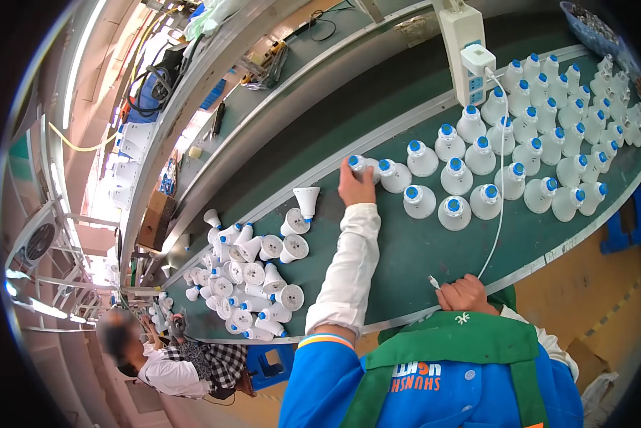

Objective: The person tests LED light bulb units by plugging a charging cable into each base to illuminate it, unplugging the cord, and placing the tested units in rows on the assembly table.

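Note:
My left hand (357, 186) reaches across the green bench, its fingers closed around a white bulb housing (369, 168) with a blue cap. Right beside it stands another blue-capped bulb housing (395, 176). At the bench's near edge my right hand (464, 294) is closed on a white charging cable (501, 192). The cable's connector end (433, 282) sticks out on the left of the fist. The cable's other end runs up to a white charger (478, 58).
Many upright blue-capped housings (480, 156) stand in rows on the right. A heap of loose housings (253, 272) lies left. A power strip (468, 89) stands at the back, a blue basket (591, 27) at far right. Another person (174, 367) sits further along the bench.

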The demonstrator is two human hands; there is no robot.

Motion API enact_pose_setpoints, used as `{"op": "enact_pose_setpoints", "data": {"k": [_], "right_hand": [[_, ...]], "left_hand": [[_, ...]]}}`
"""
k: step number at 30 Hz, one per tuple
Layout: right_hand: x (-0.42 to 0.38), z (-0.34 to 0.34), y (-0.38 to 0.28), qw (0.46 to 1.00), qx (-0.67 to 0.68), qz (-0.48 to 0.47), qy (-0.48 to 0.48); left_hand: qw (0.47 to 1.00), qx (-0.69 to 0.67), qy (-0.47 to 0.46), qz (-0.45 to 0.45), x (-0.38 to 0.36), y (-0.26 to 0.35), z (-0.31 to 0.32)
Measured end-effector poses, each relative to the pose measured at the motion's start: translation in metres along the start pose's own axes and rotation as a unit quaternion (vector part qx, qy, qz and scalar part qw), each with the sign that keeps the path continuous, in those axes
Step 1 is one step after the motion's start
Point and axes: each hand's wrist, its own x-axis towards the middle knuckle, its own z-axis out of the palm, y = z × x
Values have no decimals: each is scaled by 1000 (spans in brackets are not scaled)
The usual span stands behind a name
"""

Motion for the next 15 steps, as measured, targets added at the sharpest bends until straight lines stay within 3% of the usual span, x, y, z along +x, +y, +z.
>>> {"op": "enact_pose_setpoints", "data": {"k": [2,3,6,10,11,14,15], "right_hand": [[1,1,0,1000,4,3,1],[1,1,1,1000,6,2,1],[2,-1,-2,1000,0,-2,1],[4,-2,-5,1000,-4,-3,3],[3,-3,-5,1000,-9,-1,-15],[5,-4,-8,1000,-17,-1,-14],[4,-5,-10,1000,-14,7,-14]], "left_hand": [[997,-57,-58,2,-5,4,-4],[997,-13,-70,21,-9,10,-14],[988,88,53,113,-9,-2,-58],[967,228,116,11,13,-53,-108],[976,204,66,-37,21,-75,-112],[949,315,18,24,15,-79,-106],[948,319,7,-1,15,-77,-104]]}}
